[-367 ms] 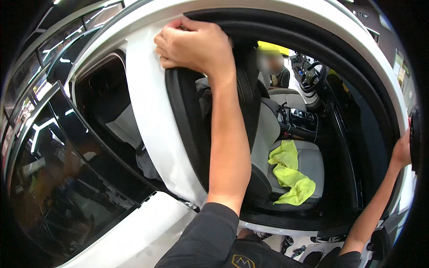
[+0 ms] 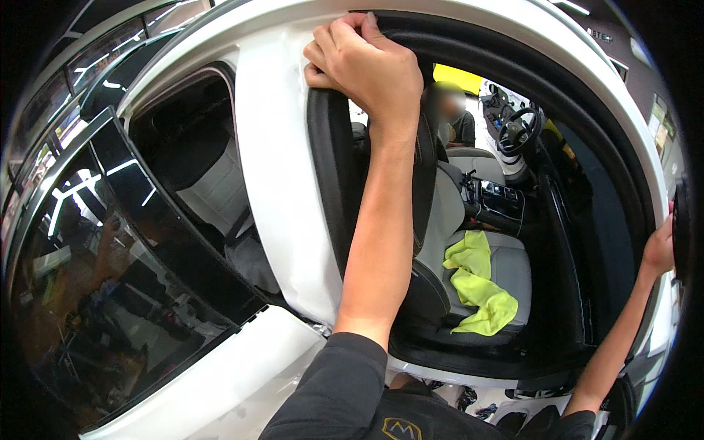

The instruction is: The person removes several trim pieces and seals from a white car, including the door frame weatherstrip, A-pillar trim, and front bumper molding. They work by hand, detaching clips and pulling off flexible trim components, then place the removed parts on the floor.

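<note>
At the upper corner of a white car's front door opening, my left hand (image 2: 367,66) is raised with its fingers curled closed. Its thumb and fingertips are pinched at the edge of the black door seal (image 2: 469,35), beside the white door pillar (image 2: 275,169); the fingertips are partly hidden. Far to the right, my right hand (image 2: 659,248) reaches past the front edge of the opening. It touches a dark rounded part (image 2: 682,227) at the picture's rim, which hides its fingers.
A yellow-green cloth (image 2: 480,286) lies crumpled on the grey front seat (image 2: 512,260). Beyond are the centre console (image 2: 499,196), the steering wheel (image 2: 518,130) and another person (image 2: 460,126) on the far side. The tinted rear door (image 2: 125,293) stands at left.
The view has shifted, so the pillar, rear door and my left hand appear farther right, the hand also higher. My left hand stays by the same corner; my right hand has barely moved.
</note>
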The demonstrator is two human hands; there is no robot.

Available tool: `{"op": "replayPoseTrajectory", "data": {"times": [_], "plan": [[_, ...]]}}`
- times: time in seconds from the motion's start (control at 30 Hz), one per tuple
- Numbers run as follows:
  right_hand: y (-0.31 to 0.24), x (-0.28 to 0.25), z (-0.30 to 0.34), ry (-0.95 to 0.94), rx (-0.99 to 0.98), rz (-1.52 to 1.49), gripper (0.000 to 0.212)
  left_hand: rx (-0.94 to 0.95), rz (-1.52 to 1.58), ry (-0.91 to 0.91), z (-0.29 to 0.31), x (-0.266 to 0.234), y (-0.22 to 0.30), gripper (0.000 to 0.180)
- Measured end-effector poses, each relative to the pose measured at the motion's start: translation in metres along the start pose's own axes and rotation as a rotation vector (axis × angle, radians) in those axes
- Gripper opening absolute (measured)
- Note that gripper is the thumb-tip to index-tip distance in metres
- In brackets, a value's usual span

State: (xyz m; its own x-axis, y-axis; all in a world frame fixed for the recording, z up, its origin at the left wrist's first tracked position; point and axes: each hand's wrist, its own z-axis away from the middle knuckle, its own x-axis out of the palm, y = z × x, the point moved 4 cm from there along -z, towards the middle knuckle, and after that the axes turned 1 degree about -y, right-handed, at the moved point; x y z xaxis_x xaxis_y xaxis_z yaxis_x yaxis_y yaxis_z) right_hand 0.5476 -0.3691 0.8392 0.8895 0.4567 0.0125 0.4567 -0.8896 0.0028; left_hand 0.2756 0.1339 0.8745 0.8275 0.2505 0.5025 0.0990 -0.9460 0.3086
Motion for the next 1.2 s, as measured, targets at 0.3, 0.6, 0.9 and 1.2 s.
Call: {"op": "replayPoseTrajectory", "data": {"times": [0.3, 0.6, 0.9, 1.2], "plan": [[0.003, 0.005, 0.010, -0.109, 0.122, -0.014, 0.038, -0.138, 0.112, -0.043, -0.013, -0.008, -0.002, 0.019], [-0.001, -0.002, 0.005, -0.107, -0.003, 0.050, 0.040, -0.380, -0.235, -0.150, -0.019, -0.003, 0.014, 0.017], [-0.022, -0.005, 0.014, -0.155, 0.253, 0.065, 0.041, -0.023, 0.073, -0.255, -0.019, -0.017, -0.015, 0.013], [-0.005, -0.004, 0.003, -0.075, -0.014, -0.015, 0.036, 0.295, -0.447, -0.789, -0.071, -0.029, 0.001, 0.044]]}}
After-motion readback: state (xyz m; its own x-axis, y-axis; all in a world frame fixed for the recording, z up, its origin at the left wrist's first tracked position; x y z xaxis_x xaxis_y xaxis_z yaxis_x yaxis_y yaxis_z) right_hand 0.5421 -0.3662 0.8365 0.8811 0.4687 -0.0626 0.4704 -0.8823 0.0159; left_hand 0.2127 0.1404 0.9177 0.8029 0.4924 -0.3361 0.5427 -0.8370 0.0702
